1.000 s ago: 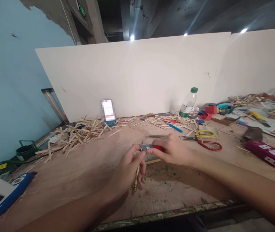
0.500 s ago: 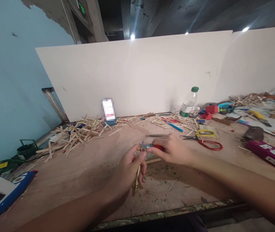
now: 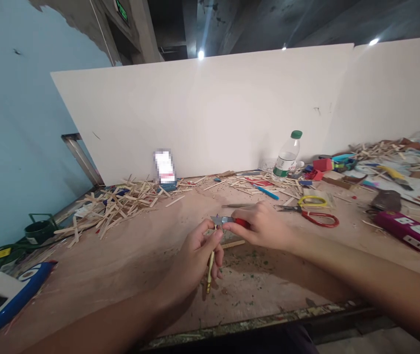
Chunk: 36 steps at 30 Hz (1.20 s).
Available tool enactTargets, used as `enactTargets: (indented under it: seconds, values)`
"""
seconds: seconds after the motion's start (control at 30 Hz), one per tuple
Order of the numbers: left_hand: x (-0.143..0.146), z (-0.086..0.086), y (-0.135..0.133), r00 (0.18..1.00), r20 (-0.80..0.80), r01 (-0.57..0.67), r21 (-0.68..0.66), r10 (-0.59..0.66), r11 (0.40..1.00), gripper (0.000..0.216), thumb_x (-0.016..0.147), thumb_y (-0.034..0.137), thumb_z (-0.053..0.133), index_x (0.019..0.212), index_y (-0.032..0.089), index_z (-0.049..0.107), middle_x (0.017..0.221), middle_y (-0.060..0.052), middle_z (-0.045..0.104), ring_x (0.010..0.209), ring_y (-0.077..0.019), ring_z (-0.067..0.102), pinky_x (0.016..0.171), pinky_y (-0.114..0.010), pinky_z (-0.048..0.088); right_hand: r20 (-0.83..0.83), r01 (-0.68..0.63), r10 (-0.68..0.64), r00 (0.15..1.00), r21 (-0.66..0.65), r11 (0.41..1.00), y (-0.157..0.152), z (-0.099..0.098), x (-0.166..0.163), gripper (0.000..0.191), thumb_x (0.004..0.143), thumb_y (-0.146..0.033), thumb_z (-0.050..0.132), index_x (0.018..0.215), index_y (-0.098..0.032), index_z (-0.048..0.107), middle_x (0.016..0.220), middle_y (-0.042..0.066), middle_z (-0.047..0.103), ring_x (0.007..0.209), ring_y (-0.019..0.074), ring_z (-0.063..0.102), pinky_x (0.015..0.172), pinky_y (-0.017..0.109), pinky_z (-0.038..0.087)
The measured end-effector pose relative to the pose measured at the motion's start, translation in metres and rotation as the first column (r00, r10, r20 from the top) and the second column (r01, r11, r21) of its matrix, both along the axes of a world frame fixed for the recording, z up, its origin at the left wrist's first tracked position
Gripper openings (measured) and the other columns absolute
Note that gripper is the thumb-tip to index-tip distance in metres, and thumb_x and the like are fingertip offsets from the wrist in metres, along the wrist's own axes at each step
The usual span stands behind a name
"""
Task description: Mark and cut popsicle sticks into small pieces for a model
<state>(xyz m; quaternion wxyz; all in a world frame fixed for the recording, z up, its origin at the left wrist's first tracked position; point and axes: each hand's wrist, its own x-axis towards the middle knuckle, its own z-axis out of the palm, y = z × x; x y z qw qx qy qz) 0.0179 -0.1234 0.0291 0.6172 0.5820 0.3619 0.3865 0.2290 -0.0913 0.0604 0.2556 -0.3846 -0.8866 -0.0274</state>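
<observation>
My left hand (image 3: 198,253) is closed around a thin pale stick (image 3: 210,270). Its lower end, which shows yellow and dark marks, points down below my fingers. Held in my right hand (image 3: 261,225) is a utility knife (image 3: 228,221) with a red handle, its metal blade pointing left. The blade lies across the top end of the stick, close to my left thumb and forefinger. Exactly where the edge meets the stick is too small to tell. Beneath my hands a flat wooden strip (image 3: 233,244) rests on the wooden table (image 3: 121,275), among small green crumbs.
Scissors (image 3: 316,211) with yellow and red handles lie beyond my right hand, near a blue pen (image 3: 266,191). A bottle (image 3: 287,156) and a phone (image 3: 165,169) stand at the back. Wood sticks (image 3: 121,201) are heaped left. A magenta power strip (image 3: 411,232) lies right.
The knife blade has tilted slightly and shows more of its face at the stick's top. Both hands keep nearly the same place; the whole view has shifted a little.
</observation>
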Motion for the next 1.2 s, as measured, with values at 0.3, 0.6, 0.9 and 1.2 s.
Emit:
enactTargets:
  seconds: [0.3, 0.6, 0.9, 1.2]
  values:
    - [0.004, 0.004, -0.012, 0.999, -0.005, 0.042, -0.104, -0.042, 0.994, 0.042, 0.096, 0.063, 0.063, 0.103, 0.023, 0.052, 0.056, 0.009, 0.056, 0.037, -0.0084, 0.047, 0.042, -0.02, 0.05, -0.185, 0.189, -0.185, 0.965, 0.006, 0.982, 0.015, 0.011, 0.015, 0.062, 0.105, -0.062, 0.045, 0.063, -0.018, 0.059, 0.052, -0.002, 0.046, 0.05, 0.0119, 0.034, 0.058, 0.029, 0.025]
    - [0.001, -0.001, -0.001, 1.0, -0.019, -0.009, -0.077, 0.008, 0.997, 0.047, 0.092, 0.065, 0.067, 0.109, 0.024, 0.051, 0.055, 0.009, 0.057, 0.037, -0.0103, 0.051, 0.041, -0.02, 0.051, -0.065, -0.019, 0.017, 0.998, -0.031, 0.999, 0.004, 0.011, 0.009, 0.054, 0.107, -0.055, 0.047, 0.069, -0.018, 0.06, 0.056, -0.001, 0.051, 0.052, 0.0121, 0.04, 0.058, 0.029, 0.025]
    - [0.0, 0.002, -0.002, 1.0, -0.007, 0.0, -0.032, 0.0, 0.999, 0.044, 0.093, 0.064, 0.065, 0.103, 0.023, 0.052, 0.054, 0.009, 0.056, 0.036, -0.009, 0.049, 0.045, -0.022, 0.054, -0.065, -0.149, 0.144, 0.987, -0.082, 0.986, 0.002, 0.008, 0.004, 0.055, 0.109, -0.055, 0.044, 0.069, -0.018, 0.058, 0.059, -0.001, 0.051, 0.054, 0.0118, 0.04, 0.057, 0.028, 0.026]
    - [-0.001, -0.002, 0.001, 1.0, -0.005, 0.012, 0.0, -0.012, 1.0, 0.037, 0.098, 0.059, 0.062, 0.104, 0.024, 0.051, 0.055, 0.009, 0.057, 0.037, -0.0093, 0.051, 0.046, -0.022, 0.055, -0.021, -0.107, 0.106, 0.994, -0.062, 0.992, 0.002, 0.006, 0.004, 0.058, 0.109, -0.056, 0.043, 0.069, -0.017, 0.06, 0.058, 0.0, 0.053, 0.053, 0.0118, 0.039, 0.058, 0.03, 0.023]
